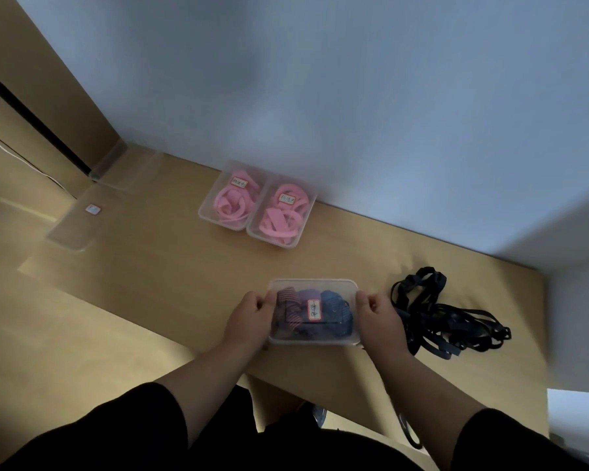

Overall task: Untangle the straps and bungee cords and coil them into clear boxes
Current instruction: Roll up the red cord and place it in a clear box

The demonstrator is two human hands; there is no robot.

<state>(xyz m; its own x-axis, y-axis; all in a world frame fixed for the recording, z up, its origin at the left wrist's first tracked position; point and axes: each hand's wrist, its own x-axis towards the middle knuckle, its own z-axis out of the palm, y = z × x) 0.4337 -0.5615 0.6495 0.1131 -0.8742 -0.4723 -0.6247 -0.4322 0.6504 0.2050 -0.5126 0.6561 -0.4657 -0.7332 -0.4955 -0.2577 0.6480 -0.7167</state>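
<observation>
Both hands are curled on one clear lidded box (pixel 315 312) at the near edge of the wooden table (pixel 157 283): left hand (pixel 249 317) is gripped on the left short end, right hand (pixel 381 322) on the right short end, fingers wrapped at the rim. Blue and striped red-blue straps are seen coiled inside, under a lid bearing a red-bordered white label; handwriting on it is too blurred to be read. Step in hand is judged as lid being pressed shut, or the packed box being readied for a move; which one cannot be told. Just right of the box a tangled pile of black straps (pixel 446 317) is left loose on the table, so that bundle is judged to be next: it needs to be separated, coiled and boxed. Further back, against the wall, two clear boxes of pink straps (pixel 257 205) are set side by side, touching, each with a similar label, also illegible. At far left, empty clear containers (pixel 82 222) are laid out, one labelled, text unreadable.
</observation>
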